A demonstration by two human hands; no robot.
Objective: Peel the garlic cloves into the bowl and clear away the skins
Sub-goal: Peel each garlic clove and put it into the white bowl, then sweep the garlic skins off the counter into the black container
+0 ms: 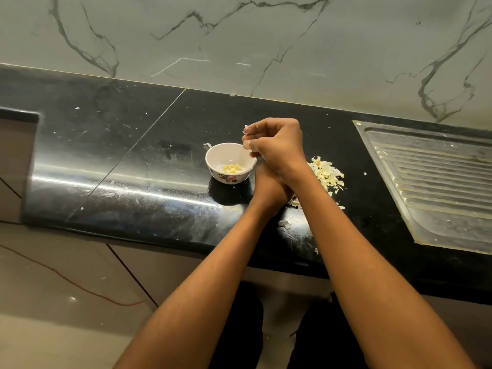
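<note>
A small white bowl (213, 157) with a flower pattern stands on the black counter (119, 161). Several peeled yellow garlic cloves (233, 168) lie in it. My right hand (279, 139) hovers at the bowl's right rim, fingers curled, pinching a small pale garlic clove (245, 127) at its fingertips. My left hand (266, 187) lies crossed under the right wrist, so its fingers are hidden. A pile of papery garlic skins (326, 173) sits on the counter just right of my hands.
A steel sink drainboard (439, 182) is set into the counter at the right. Loose skin scraps (285, 223) lie near the front edge. A marble wall (239, 49) backs the counter. An orange cable (80, 286) runs across the floor at the lower left.
</note>
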